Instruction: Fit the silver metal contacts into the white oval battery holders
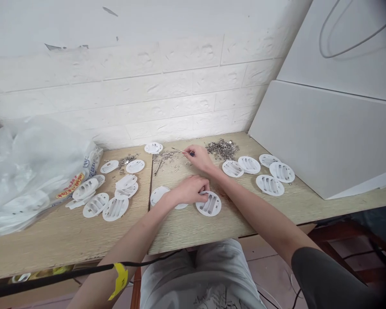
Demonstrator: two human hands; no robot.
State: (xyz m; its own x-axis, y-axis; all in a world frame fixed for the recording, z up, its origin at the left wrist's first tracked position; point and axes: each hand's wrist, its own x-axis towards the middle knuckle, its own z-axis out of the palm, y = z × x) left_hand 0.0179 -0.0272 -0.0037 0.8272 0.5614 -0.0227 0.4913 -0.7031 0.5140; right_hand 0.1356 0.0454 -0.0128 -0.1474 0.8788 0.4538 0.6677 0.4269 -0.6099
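Under the left hand's (192,190) curled fingers, a white disc (211,206) lies on the worktop (228,225), gripped near its rim, seemingly for steadiness; beyond, the right hand (198,158) pinches a thin tool (179,150) beside heaped metal bits (223,149), probably kept handy.

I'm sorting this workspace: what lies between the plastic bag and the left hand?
The head view shows white discs, some overlapping, and a seam in the tabletop there.
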